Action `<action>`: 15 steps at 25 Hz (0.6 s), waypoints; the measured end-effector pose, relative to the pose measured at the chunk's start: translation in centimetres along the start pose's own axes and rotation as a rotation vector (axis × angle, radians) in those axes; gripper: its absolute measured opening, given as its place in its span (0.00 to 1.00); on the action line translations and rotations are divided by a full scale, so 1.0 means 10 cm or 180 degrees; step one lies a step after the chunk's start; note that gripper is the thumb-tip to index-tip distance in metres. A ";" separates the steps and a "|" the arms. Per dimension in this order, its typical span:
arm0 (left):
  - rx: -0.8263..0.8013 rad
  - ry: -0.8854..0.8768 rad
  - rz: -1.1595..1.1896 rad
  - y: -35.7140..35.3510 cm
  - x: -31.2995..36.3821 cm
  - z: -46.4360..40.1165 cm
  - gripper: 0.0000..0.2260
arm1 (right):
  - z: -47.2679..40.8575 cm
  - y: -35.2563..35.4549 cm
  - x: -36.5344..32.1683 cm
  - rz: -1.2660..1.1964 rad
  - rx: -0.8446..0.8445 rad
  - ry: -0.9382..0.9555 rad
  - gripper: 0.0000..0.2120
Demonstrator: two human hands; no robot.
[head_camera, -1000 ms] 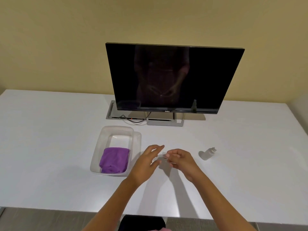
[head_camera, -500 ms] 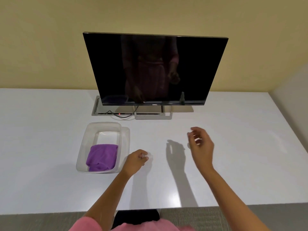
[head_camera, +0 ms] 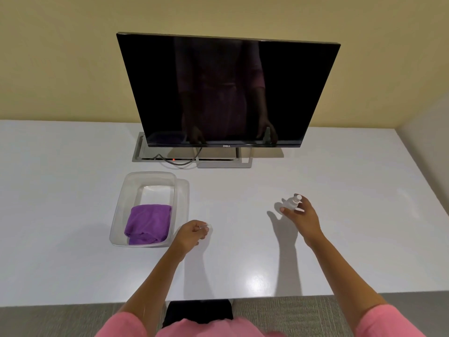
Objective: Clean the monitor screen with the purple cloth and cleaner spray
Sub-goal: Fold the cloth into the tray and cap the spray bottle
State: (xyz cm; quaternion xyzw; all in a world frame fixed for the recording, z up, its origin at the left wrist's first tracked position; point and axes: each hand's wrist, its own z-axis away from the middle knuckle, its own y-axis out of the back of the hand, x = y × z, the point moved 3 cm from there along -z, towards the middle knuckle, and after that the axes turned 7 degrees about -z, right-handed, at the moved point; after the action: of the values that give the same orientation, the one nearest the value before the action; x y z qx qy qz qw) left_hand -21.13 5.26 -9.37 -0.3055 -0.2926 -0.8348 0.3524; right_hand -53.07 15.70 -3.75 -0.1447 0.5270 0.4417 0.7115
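Observation:
A black monitor (head_camera: 228, 91) stands switched off at the back of the white table (head_camera: 73, 263). The folded purple cloth (head_camera: 148, 223) lies in the near end of a clear plastic tub (head_camera: 150, 176) left of centre. My right hand (head_camera: 302, 218) has its fingers around the small white cleaner spray bottle (head_camera: 292, 201), which stands on the table right of centre. My left hand (head_camera: 192, 235) rests on the table just right of the tub, its fingers closed on a small clear cap (head_camera: 206, 227).
A grey cable tray (head_camera: 141, 152) with a black cable and a red light sits in the table under the monitor's left side. The monitor's silver stand (head_camera: 245, 164) is beside it. A wall rises behind, and the table's near edge is close to my body.
My hands were together at the centre holding the small cap. They parted: the right hand reached out to the spray bottle and closed around it, the left stayed near the tub with the cap.

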 end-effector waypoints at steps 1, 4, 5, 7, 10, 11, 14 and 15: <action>0.0008 -0.0027 0.0029 -0.01 -0.01 0.01 0.10 | -0.03 -0.03 0.01 0.0049 0.0033 0.0037 0.17; 0.0025 -0.0099 0.0104 -0.03 -0.02 0.03 0.10 | -0.05 -0.09 0.01 0.0214 0.0285 0.0158 0.09; 0.0022 -0.0125 0.0105 -0.03 -0.02 0.03 0.10 | -0.05 -0.10 0.01 0.0293 0.0362 0.0215 0.08; 0.0019 -0.0211 0.0035 -0.05 0.00 0.04 0.11 | -0.04 -0.10 0.01 0.0460 0.0419 0.0306 0.06; -0.0010 -0.0393 0.0061 -0.07 0.14 0.10 0.09 | 0.07 -0.15 -0.05 0.0705 0.0087 0.0565 0.05; -0.0060 -0.0469 0.0130 -0.08 0.22 0.15 0.08 | 0.15 -0.18 -0.09 0.0780 -0.0102 0.0698 0.05; -0.0203 -0.0812 0.0139 -0.07 0.48 0.31 0.07 | 0.47 -0.29 -0.28 0.1252 -0.0710 0.1252 0.04; -0.0213 -0.0964 0.0068 -0.05 0.56 0.37 0.06 | 0.57 -0.32 -0.34 0.1401 -0.0918 0.1389 0.06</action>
State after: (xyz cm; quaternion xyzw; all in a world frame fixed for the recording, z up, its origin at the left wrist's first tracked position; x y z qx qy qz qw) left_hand -23.58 5.87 -3.11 -0.4426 -0.3111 -0.7846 0.3027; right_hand -47.15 16.09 0.69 -0.2177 0.6176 0.6132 0.4418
